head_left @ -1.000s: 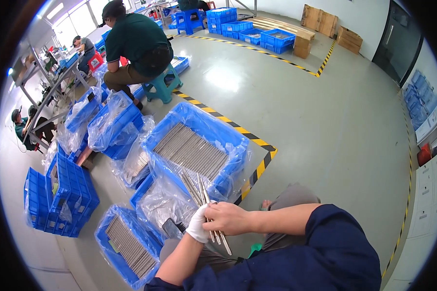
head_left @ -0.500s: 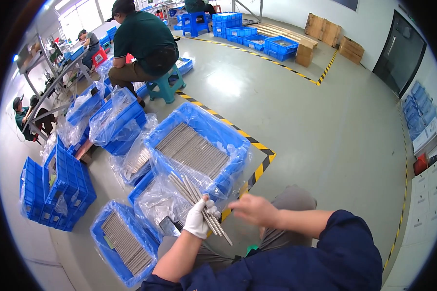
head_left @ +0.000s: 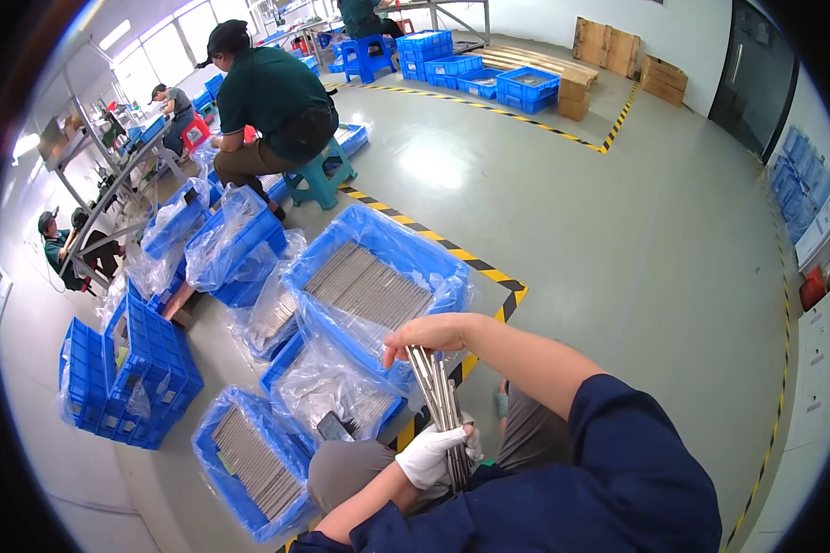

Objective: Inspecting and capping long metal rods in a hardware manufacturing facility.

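- Our gloved left hand (head_left: 431, 455) grips the lower end of a bundle of metal rods (head_left: 438, 405).
- Our bare right hand (head_left: 426, 333) pinches the rods' tops, above a blue crate (head_left: 327, 327).

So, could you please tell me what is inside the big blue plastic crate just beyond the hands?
The big blue plastic crate holds a clear plastic liner and rows of grey metal rods; anything beneath them is hidden.
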Demonstrator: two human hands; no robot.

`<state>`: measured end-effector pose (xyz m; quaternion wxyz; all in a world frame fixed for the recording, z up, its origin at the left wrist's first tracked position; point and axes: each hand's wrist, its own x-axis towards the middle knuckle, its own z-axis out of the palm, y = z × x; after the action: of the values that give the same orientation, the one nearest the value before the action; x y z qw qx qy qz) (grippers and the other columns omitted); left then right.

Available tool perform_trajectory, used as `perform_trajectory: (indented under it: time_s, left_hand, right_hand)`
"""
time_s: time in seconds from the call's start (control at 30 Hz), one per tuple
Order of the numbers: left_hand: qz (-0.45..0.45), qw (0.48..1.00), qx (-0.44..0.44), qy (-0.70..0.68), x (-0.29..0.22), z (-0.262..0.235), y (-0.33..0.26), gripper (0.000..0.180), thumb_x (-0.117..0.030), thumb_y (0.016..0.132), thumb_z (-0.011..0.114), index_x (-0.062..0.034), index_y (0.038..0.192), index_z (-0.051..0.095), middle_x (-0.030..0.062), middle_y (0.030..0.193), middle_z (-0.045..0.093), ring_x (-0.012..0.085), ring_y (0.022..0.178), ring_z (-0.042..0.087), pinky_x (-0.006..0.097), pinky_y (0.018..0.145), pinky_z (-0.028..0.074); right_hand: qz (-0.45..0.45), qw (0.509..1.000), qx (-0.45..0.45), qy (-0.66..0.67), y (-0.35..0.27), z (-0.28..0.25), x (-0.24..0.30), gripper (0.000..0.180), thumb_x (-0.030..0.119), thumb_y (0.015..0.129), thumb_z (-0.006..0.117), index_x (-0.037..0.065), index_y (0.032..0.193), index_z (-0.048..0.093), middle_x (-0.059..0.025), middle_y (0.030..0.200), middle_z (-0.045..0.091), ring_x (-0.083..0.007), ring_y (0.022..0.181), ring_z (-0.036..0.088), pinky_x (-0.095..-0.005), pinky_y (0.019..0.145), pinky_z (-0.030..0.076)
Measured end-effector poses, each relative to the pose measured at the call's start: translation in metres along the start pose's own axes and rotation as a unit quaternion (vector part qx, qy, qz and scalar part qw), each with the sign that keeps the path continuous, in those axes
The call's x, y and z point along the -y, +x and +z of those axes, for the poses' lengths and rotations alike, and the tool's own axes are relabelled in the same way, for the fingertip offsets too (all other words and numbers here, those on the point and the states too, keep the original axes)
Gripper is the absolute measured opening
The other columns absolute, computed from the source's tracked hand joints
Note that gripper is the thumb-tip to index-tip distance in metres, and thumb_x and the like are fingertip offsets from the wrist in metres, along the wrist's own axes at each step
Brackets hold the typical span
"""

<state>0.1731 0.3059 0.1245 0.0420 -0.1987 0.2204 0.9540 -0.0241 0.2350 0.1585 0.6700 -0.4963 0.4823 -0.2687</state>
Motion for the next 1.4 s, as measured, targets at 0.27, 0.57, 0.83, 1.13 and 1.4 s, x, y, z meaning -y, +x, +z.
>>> perform_trajectory:
  time_s: [0.27, 0.57, 0.83, 1.13, 1.4]
  left_hand:
    - [-0.031, 0.999, 0.015, -0.033, 0.038, -0.006, -0.018, 0.014, -0.020, 0.088, 0.061, -0.0122, 0.087, 0.049, -0.0004, 0.074, 0.043, 0.0136, 0.070, 0.046, 0.031, 0.073, 0.042]
    - [-0.051, 0.995, -0.004, 0.086, 0.048, -0.014, -0.022, 0.020, -0.023, 0.088, 0.061, -0.0122, 0.085, 0.045, -0.0016, 0.072, 0.038, 0.0107, 0.068, 0.040, 0.024, 0.064, 0.035]
    - [-0.002, 0.999, 0.032, 0.010, 0.041, -0.012, -0.024, 0.015, -0.018, 0.087, 0.061, -0.0125, 0.087, 0.047, -0.0012, 0.070, 0.039, 0.0119, 0.064, 0.038, 0.026, 0.062, 0.034]
    - [-0.028, 0.989, -0.012, 0.144, 0.030, -0.007, -0.031, 0.019, -0.022, 0.085, 0.066, -0.0103, 0.087, 0.052, -0.0011, 0.078, 0.049, 0.0116, 0.072, 0.045, 0.025, 0.066, 0.036]
    - [-0.056, 0.985, -0.038, 0.156, 0.031, -0.013, -0.035, 0.023, -0.023, 0.086, 0.066, -0.0066, 0.097, 0.055, 0.0027, 0.090, 0.057, 0.0132, 0.084, 0.053, 0.026, 0.077, 0.043]
  right_hand:
    - [0.076, 0.992, 0.086, 0.044, -0.011, 0.033, -0.029, 0.044, 0.041, 0.097, 0.038, 0.009, 0.102, 0.067, 0.0051, 0.074, 0.041, -0.0055, 0.062, 0.043, -0.0225, 0.056, 0.037]
    - [0.040, 0.994, 0.082, 0.058, -0.014, 0.041, -0.052, 0.043, 0.044, 0.097, 0.039, 0.010, 0.103, 0.065, 0.0047, 0.077, 0.045, -0.0049, 0.062, 0.044, -0.0215, 0.056, 0.039]
    - [-0.030, 0.931, -0.156, 0.330, -0.022, 0.034, -0.058, 0.044, 0.041, 0.098, 0.039, 0.007, 0.122, 0.052, 0.0055, 0.070, 0.042, -0.0037, 0.057, 0.034, -0.0190, 0.051, 0.029]
    - [-0.060, 0.965, 0.084, 0.242, -0.047, 0.079, -0.077, 0.061, 0.034, 0.085, 0.066, 0.007, 0.135, 0.042, 0.0050, 0.100, 0.050, -0.0046, 0.097, 0.046, -0.0243, 0.085, 0.038]
    - [-0.004, 0.933, 0.002, 0.360, -0.037, 0.097, -0.084, 0.014, 0.020, 0.086, 0.063, 0.008, 0.092, 0.057, 0.0002, 0.080, 0.052, -0.0081, 0.074, 0.049, -0.0232, 0.068, 0.042]
